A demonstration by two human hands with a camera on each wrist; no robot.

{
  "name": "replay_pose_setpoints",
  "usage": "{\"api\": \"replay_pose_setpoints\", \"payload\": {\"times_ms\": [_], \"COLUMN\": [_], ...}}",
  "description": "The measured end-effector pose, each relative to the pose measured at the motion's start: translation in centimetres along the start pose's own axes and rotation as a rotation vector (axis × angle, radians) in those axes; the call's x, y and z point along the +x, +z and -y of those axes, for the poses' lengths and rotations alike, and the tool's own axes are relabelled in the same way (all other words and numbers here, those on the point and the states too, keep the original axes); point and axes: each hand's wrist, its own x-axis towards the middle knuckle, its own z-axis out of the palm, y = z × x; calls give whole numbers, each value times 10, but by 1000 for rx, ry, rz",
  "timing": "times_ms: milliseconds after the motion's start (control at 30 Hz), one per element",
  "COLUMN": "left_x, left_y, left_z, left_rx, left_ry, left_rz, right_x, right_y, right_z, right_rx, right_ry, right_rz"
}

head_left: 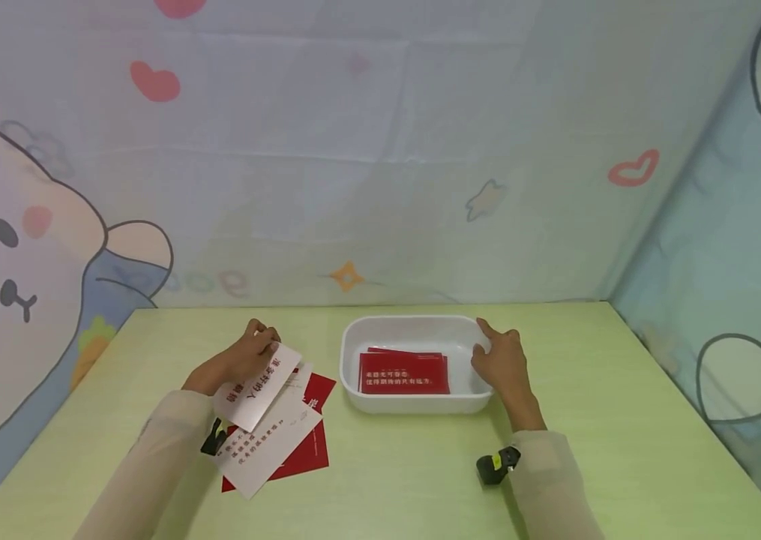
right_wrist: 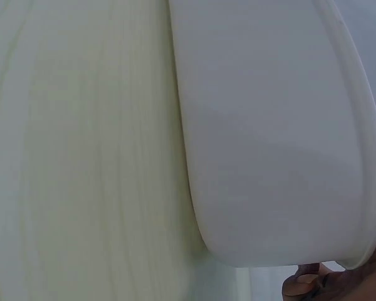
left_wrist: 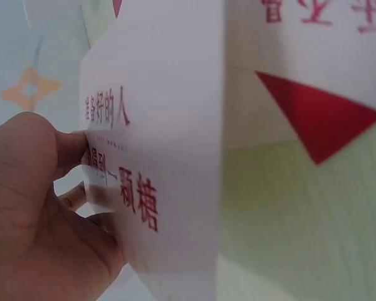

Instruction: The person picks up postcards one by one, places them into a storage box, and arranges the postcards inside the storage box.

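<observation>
My left hand (head_left: 242, 360) pinches a white card (head_left: 260, 388) printed with red characters, holding it tilted above a loose pile at the left. In the left wrist view, thumb and fingers grip one edge of that card (left_wrist: 156, 125). Beneath it lie another white card (head_left: 268, 451) and red cards (head_left: 316, 448), overlapping at angles. A white plastic basin (head_left: 414, 405) stands right of the pile, with several red cards (head_left: 404, 369) stacked inside. My right hand (head_left: 507, 364) grips the basin's right end, thumb over the rim. The right wrist view mostly shows the basin's outer wall (right_wrist: 276, 138).
The pale green tabletop (head_left: 407, 480) reaches back to a cloth backdrop (head_left: 380, 187) printed with hearts and a bear. Another cloth hangs along the right side. Small black cameras (head_left: 498, 465) sit at both wrists.
</observation>
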Motion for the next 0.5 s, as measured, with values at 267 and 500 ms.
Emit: {"api": "replay_pose_setpoints", "payload": {"times_ms": [267, 500], "left_x": [3, 3], "left_y": [4, 9], "left_z": [-2, -2], "left_rx": [8, -40], "left_ry": [-45, -86], "left_rz": [5, -10], "right_x": [1, 0], "right_y": [0, 0], "right_z": [-4, -1], "right_rx": [7, 18], "right_ry": [17, 25], "right_rz": [32, 26]}}
